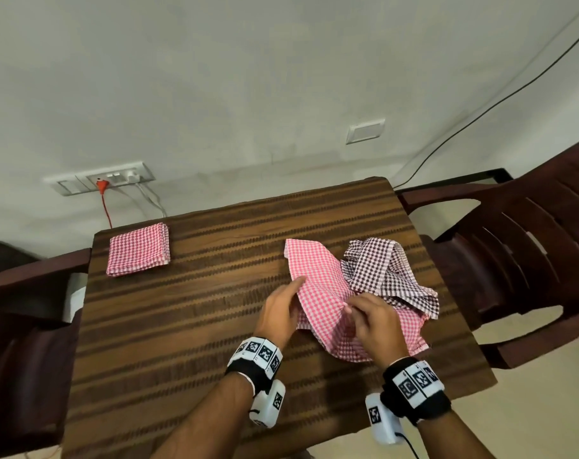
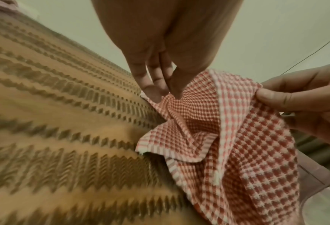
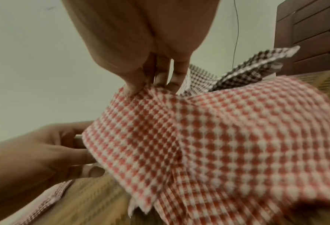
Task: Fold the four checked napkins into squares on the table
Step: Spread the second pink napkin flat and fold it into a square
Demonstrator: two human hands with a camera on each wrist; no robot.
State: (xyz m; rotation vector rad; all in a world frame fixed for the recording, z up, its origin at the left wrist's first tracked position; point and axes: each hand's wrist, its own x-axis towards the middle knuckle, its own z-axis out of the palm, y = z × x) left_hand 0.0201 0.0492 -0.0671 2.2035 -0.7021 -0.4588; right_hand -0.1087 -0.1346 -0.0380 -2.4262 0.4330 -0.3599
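Observation:
A loose pink checked napkin (image 1: 318, 279) lies rumpled on the right half of the table (image 1: 189, 309), partly lifted off it. My left hand (image 1: 296, 293) pinches its left edge, fingers (image 2: 156, 89) pressed together on the hem. My right hand (image 1: 351, 308) pinches a raised fold near the middle, fingers (image 3: 139, 86) closed on the cloth (image 3: 218, 137). A brown checked napkin (image 1: 380, 270) sits crumpled just behind and to the right, overlapping the pink one. A folded pink checked square (image 1: 138, 250) rests at the far left corner.
The table top is brown striped wood, with its right edge close to the loose napkins. Dark plastic chairs stand at the right (image 1: 529, 253) and left (image 1: 23, 309). A wall socket with an orange plug (image 1: 102, 184) is behind the table.

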